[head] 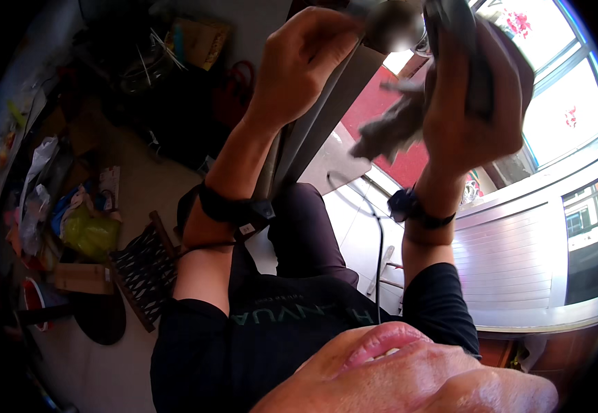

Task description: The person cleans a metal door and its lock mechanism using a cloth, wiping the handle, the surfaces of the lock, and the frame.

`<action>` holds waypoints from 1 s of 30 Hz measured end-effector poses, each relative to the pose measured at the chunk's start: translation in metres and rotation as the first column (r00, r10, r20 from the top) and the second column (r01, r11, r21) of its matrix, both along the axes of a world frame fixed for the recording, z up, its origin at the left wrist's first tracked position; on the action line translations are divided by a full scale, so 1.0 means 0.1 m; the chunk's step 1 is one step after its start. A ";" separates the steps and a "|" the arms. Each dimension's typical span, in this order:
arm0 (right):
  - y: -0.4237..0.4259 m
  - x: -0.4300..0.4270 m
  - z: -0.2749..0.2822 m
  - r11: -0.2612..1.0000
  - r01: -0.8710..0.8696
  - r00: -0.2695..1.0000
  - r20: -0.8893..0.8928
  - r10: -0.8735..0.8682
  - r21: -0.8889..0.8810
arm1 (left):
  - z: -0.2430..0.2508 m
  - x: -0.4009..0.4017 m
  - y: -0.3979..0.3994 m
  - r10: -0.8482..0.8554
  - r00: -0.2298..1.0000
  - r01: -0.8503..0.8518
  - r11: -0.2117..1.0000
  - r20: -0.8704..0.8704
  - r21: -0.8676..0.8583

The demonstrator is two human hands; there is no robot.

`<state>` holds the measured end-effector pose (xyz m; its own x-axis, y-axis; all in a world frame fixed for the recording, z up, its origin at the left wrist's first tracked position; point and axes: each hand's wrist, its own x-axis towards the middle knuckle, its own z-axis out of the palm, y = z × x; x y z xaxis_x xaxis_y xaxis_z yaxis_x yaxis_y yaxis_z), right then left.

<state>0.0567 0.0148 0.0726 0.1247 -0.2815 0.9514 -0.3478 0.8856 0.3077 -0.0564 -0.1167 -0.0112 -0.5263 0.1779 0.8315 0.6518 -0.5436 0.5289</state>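
My left hand (296, 72) is raised at the top centre, fingers bent and thumb close to them. Its fingertips reach the edge of a blurred dark, rounded object (394, 26) with a bright shine; whether they grip it I cannot tell. To the right, my right hand (472, 108) is closed around a dark grey item (451, 26), blurred and partly cut off by the top edge. A crumpled grey cloth (394, 126) hangs beside that hand's fingers. Below the left hand runs a long grey panel-like edge (312, 124). A band with a small device is on each forearm.
A folding stool with woven straps (147, 271) stands at the left, near a cardboard box (83, 279) and a yellow-green plastic bag (90, 232). A black cable (380, 258) hangs before my chest. Bright windows (567, 93) and a white panelled unit (505, 248) stand at the right.
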 end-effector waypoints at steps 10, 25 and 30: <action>-0.36 -0.19 -0.19 0.931 0.031 0.920 0.353 -0.169 0.363 | -0.18 0.03 -0.02 0.031 0.995 -0.037 0.997 0.093 0.062; -0.02 -0.32 0.40 0.947 0.020 0.996 0.080 -0.049 0.320 | -0.52 0.06 0.13 0.159 0.981 -0.148 0.983 0.109 -0.105; 0.43 -0.30 -0.27 0.994 0.052 0.991 0.119 -0.064 0.097 | -0.52 0.08 0.12 0.234 0.971 -0.227 0.968 0.056 -0.110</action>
